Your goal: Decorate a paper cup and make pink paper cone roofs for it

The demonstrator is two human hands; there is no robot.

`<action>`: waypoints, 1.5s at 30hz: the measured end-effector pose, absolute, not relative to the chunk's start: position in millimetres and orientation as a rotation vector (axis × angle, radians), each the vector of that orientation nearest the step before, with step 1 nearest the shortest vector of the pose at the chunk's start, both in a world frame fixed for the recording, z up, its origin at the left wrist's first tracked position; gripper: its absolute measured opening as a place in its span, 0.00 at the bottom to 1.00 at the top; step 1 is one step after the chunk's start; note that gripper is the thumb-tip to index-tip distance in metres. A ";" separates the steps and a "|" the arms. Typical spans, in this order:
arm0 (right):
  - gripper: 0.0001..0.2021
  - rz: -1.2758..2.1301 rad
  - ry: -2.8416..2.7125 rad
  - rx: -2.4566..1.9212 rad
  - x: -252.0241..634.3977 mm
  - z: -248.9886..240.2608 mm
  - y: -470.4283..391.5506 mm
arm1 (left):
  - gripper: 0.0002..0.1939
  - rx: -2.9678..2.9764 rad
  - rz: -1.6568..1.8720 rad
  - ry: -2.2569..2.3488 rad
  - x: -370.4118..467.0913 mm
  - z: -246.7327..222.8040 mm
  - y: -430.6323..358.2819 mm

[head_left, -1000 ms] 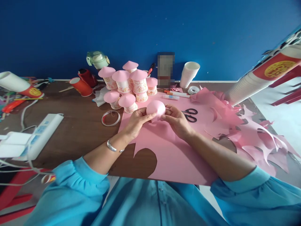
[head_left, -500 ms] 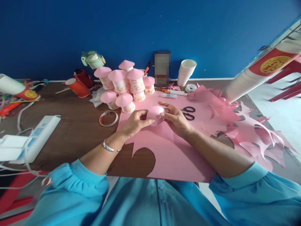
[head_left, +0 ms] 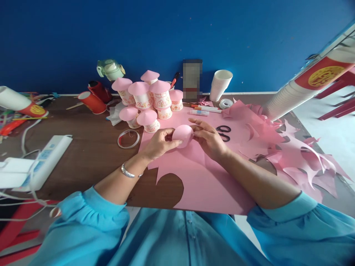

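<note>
A curved piece of pink paper (head_left: pixel 182 135) is held up between both hands, above the large pink sheet (head_left: pixel 213 184). My left hand (head_left: pixel 161 143) pinches its left edge, thumb in front and fingers behind. My right hand (head_left: pixel 210 138) grips the right edge between thumb and fingertips, partly hidden, with one finger stretched out. Just past my right hand lie scissors (head_left: pixel 224 133), of which only the dark handles show. Beyond my left hand stand several decorated paper cups with pink cone roofs (head_left: pixel 146 117).
Pink paper scraps (head_left: pixel 299 159) spread over the right side. White tape (head_left: pixel 226 103), a glue stick (head_left: pixel 199 112) and stacked white cups (head_left: pixel 220 85) sit at the back. A tape ring (head_left: pixel 128 139) and a power strip (head_left: pixel 50 159) lie left. A long cup stack (head_left: pixel 305 83) leans in at right.
The right thumb and fingers have shifted from the front of the pink paper to its right edge. The paper now looks more curved. My left hand stays nearly still.
</note>
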State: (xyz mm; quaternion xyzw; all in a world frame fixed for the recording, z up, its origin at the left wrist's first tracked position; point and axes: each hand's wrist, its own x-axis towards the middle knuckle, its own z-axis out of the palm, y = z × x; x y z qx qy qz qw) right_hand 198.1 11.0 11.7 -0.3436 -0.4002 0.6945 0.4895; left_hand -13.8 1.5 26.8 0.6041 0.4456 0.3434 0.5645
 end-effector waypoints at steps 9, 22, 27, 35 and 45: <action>0.27 1.442 -0.967 -0.946 202.4 6.1 17.4 | 0.21 1.397 0.799 1.045 -16.0 28.7 3.7; 0.31 1.764 -1.253 -0.899 201.2 15.6 10.9 | 0.13 1.455 0.681 1.007 -15.7 32.6 2.3; 0.29 1.851 -1.052 -0.832 201.8 16.9 15.2 | 0.09 1.438 0.730 0.912 -19.9 31.8 7.3; 0.21 1.853 -0.933 -0.741 203.3 13.6 19.1 | 0.13 1.379 0.985 1.102 -20.0 26.4 11.9; 0.21 1.811 -0.978 -0.763 204.0 15.0 18.5 | 0.22 1.399 1.001 1.014 -12.5 20.1 4.3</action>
